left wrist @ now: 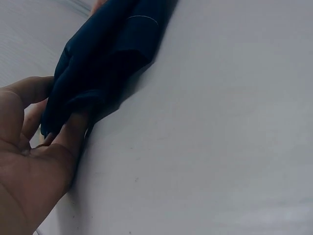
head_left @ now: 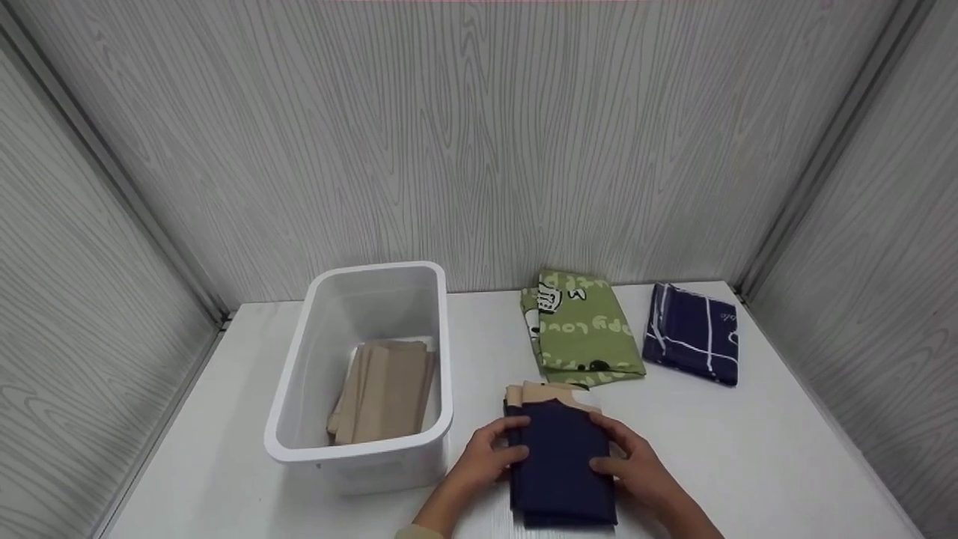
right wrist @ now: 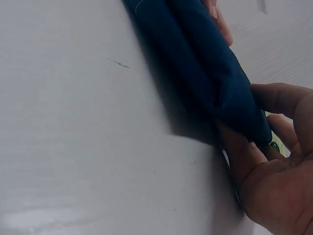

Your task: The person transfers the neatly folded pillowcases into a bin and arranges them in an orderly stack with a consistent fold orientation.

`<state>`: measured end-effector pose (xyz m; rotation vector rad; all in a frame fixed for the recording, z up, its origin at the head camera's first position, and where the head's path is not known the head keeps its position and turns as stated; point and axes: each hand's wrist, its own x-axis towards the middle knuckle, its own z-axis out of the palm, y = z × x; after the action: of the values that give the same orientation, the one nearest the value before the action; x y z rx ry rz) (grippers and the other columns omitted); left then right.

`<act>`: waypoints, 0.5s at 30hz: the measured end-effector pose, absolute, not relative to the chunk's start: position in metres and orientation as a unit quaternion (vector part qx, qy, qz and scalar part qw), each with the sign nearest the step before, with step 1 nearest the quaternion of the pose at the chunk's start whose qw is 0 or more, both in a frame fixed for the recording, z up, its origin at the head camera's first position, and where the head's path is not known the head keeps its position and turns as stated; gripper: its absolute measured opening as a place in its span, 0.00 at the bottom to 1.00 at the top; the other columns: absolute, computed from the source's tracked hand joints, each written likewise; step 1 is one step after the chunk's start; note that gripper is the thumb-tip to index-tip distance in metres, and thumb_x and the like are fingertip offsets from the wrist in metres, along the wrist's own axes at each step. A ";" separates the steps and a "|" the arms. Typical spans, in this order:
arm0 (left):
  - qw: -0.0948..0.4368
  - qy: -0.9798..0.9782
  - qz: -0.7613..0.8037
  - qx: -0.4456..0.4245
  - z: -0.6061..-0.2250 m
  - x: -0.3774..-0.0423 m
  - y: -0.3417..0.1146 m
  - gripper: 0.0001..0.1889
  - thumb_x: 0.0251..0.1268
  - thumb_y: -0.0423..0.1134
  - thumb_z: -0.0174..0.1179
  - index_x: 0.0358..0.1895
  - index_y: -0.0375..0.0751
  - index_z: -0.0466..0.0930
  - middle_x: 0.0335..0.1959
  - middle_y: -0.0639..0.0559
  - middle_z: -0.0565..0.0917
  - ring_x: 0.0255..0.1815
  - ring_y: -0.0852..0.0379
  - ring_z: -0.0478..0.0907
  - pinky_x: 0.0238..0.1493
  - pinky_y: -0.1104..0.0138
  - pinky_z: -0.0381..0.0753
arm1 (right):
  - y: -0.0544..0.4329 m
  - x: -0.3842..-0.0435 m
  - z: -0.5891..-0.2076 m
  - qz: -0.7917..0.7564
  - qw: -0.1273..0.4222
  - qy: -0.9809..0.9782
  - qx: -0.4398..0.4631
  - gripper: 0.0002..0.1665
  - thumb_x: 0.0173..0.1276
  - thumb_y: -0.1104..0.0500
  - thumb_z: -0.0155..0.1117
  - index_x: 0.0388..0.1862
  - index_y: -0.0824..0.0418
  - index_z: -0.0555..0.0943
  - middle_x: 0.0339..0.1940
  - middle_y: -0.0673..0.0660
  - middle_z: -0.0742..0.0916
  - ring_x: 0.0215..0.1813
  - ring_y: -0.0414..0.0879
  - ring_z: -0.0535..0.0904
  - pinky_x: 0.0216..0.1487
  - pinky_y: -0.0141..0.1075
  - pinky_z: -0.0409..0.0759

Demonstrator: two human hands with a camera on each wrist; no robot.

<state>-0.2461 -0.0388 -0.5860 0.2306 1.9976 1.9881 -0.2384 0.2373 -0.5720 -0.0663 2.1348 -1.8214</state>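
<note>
A folded navy cloth (head_left: 565, 464) with a beige printed band at its far end lies at the front of the white table. My left hand (head_left: 490, 453) grips its left edge, and my right hand (head_left: 632, 464) grips its right edge. In the left wrist view, the left hand (left wrist: 39, 142) has its thumb on the navy cloth (left wrist: 107, 54) and other fingers tucked beneath it. Likewise, in the right wrist view the right hand (right wrist: 279, 152) pinches the thick folded side of the navy cloth (right wrist: 200, 58). Parts of the fingers are hidden under the fabric.
A white plastic bin (head_left: 299, 404) stands to the left, holding folded tan cloths (head_left: 385, 389). Beyond the hands lies a folded green printed cloth (head_left: 587, 329). Another navy cloth, with white lines (head_left: 692, 333), sits at the back right. Grey wood-grain panels (head_left: 479, 150) enclose the table.
</note>
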 end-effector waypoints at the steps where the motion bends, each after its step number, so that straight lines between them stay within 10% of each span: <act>1: 0.159 0.697 0.695 0.079 -0.586 -0.247 -0.039 0.25 0.62 0.33 0.64 0.65 0.44 0.77 0.69 0.39 0.70 0.55 0.50 0.78 0.48 0.62 0.83 | 0.237 -0.238 -0.571 -0.640 0.164 0.750 -0.021 0.46 0.61 0.67 0.69 0.77 0.58 0.63 0.79 0.63 0.64 0.80 0.61 0.51 0.73 0.52 0.60; 5: 0.162 0.698 0.693 0.074 -0.585 -0.246 -0.039 0.26 0.62 0.32 0.64 0.65 0.45 0.77 0.68 0.38 0.70 0.52 0.50 0.80 0.46 0.60 0.85 | 0.236 -0.238 -0.567 -0.643 0.158 0.749 -0.011 0.47 0.59 0.68 0.70 0.77 0.56 0.65 0.79 0.63 0.64 0.80 0.61 0.51 0.74 0.57 0.56; 15: 0.144 0.697 0.700 0.056 -0.544 -0.230 -0.027 0.26 0.61 0.31 0.63 0.65 0.42 0.76 0.74 0.35 0.62 0.46 0.51 0.84 0.44 0.61 0.85 | 0.242 -0.233 -0.545 -0.675 0.185 0.714 -0.010 0.49 0.61 0.68 0.68 0.80 0.53 0.60 0.80 0.66 0.57 0.62 0.54 0.74 0.48 0.45 0.84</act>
<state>-0.2300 -0.0269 -0.5440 0.1620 2.0086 2.0178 -0.2329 0.2421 -0.5454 -0.0293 2.0120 -1.9040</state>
